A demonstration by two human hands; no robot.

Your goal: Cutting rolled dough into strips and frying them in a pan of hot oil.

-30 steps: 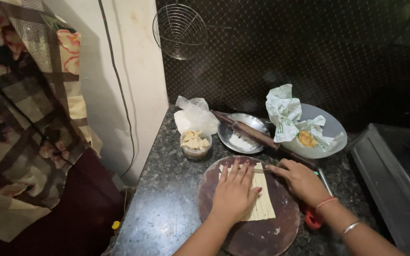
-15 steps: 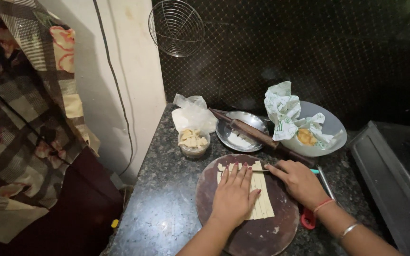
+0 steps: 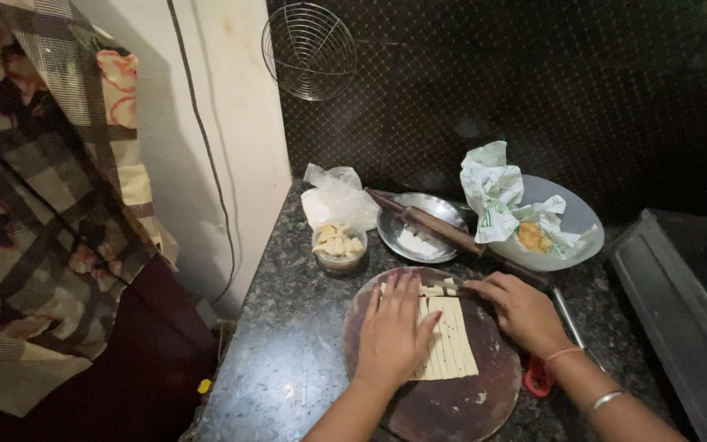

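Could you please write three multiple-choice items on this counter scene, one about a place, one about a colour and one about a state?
1. Where does the rolling pin rest?
A. across the steel plate
B. on the floor
C. inside the small bowl

2. What colour is the round board?
A. white
B. dark brown
C. green

3. How is the dough sheet?
A. rolled into a ball
B. uncut
C. cut into strips

Answers: 1 A, its shaft crosses the plate's rim; 2 B, bare board shows brown; 3 C, parallel cuts run beside the left hand and right hand.

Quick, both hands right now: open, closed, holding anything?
Left hand: open, flat on the dough sheet.
Right hand: closed at the sheet's top edge; what it grips cannot be told.
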